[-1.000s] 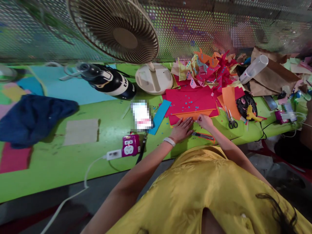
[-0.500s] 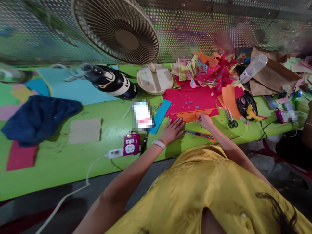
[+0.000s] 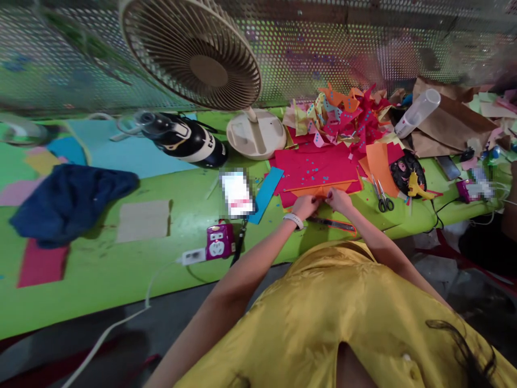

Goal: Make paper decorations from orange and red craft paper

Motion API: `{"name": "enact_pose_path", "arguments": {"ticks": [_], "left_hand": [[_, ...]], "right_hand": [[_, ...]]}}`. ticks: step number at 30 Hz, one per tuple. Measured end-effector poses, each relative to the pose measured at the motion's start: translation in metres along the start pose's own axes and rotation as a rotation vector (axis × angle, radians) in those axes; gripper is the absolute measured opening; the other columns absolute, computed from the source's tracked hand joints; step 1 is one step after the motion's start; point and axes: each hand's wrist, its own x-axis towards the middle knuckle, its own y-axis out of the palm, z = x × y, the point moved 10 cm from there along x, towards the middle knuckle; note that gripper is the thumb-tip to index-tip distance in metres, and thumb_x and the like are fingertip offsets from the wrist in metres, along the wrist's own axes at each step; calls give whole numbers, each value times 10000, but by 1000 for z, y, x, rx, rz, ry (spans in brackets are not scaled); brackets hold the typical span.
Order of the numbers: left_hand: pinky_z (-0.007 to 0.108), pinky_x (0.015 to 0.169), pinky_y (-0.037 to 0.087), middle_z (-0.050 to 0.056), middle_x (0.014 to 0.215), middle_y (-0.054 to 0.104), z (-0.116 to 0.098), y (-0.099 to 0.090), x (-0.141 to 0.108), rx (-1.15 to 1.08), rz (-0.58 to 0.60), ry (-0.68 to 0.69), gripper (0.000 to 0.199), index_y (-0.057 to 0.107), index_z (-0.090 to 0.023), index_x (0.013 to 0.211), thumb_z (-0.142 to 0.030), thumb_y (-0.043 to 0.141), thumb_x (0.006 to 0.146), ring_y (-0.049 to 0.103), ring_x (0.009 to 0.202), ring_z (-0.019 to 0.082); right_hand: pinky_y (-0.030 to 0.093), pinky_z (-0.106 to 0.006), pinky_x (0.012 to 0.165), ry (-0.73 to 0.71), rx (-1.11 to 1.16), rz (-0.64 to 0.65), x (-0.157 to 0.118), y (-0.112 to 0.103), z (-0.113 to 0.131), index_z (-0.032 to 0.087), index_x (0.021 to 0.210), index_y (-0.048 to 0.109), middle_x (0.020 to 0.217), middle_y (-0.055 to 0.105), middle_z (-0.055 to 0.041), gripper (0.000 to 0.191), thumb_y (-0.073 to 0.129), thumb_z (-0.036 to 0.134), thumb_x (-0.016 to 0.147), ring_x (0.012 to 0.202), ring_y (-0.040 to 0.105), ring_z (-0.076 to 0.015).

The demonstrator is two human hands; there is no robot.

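Observation:
My left hand [image 3: 305, 205] and my right hand [image 3: 339, 200] meet at the near edge of an orange paper sheet [image 3: 304, 191]. Both have their fingers pinched on that edge, the fingertips almost touching each other. The orange sheet lies on a stack of red paper [image 3: 297, 164] sprinkled with small blue bits. Just below the hands lies a utility knife [image 3: 335, 223] with an orange edge, partly covered by my left hand. A blue paper strip [image 3: 264, 195] rests to the left of the stack, and scissors [image 3: 382, 198] lie to its right.
Behind the stack is a heap of cut paper scraps [image 3: 339, 116]. A fan [image 3: 257, 134] and a black bottle [image 3: 194, 144] stand at the back. A blurred phone [image 3: 237, 193] and a purple power adapter [image 3: 220, 241] lie left. A yellow glue gun [image 3: 418, 186] sits right.
My left hand has moved right, from lying flat beside the paper to pinching its edge next to my right hand. The right hand has barely moved.

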Motion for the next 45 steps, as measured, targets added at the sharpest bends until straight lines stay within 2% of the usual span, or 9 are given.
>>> {"name": "enact_pose_path", "arguments": {"ticks": [12,20,26,31,34,36,38,41,45], "left_hand": [[264,551,529,53,591,705,29,26,4,-416,229,-146,356,611,-187,625,-441,601,875,710,572,203],[304,561,536,68,510,663,45,16,-8,-453,252,-214,452,614,-166,517,-468,650,852,662,496,196],[294,566,536,69,550,678,68,4,-19,-450,198,-255,405,641,-164,572,-482,682,818,662,530,187],[270,543,473,58,506,642,70,-5,-25,-348,145,-229,457,605,-186,513,-498,626,846,635,521,181],[286,589,447,66,588,667,59,-29,-33,-134,-83,-130,434,637,-197,583,-506,564,879,651,625,210],[305,636,452,81,747,718,48,-47,-41,13,-292,-56,351,703,-196,797,-498,550,889,666,725,235],[322,704,473,97,900,730,36,-51,-45,67,-395,33,324,694,-190,1020,-458,574,882,668,818,247],[365,836,488,128,1049,700,20,-46,-40,99,-416,153,317,673,-172,1081,-390,616,857,642,970,274],[391,842,497,118,970,693,20,-33,-21,96,-323,124,146,697,-174,871,-299,626,845,644,943,279]], "right_hand": [[447,-211,617,-2,16,36,-6,-1,4,188,1024,649,764,731,-24,188,580,338,934,656,685,-132],[448,-220,647,3,20,25,-8,-2,3,190,1044,642,835,735,-34,212,594,365,935,678,680,-128],[447,-226,640,-8,8,24,-8,-4,4,190,1014,650,861,737,-42,195,592,359,936,699,681,-136],[453,-234,663,-14,-22,10,-9,-4,5,196,1034,640,910,736,-56,206,580,370,941,764,689,-155],[464,-271,729,-23,-59,-31,-15,-5,6,211,1113,618,974,730,-78,235,533,369,961,868,690,-198],[468,-296,769,-64,-114,-95,-21,-9,8,227,1187,592,1061,713,-92,271,478,359,979,930,675,-217],[462,-316,835,-166,-190,-170,-28,-15,14,227,1245,574,1173,674,-108,310,447,325,980,1021,640,-228],[406,-355,971,-342,-278,-231,-38,-17,23,190,1319,556,1297,605,-135,389,471,259,945,1171,545,-254],[372,-393,1009,-404,-299,-239,-38,-15,18,151,1378,527,1365,561,-143,467,490,242,921,1199,502,-278]]}}
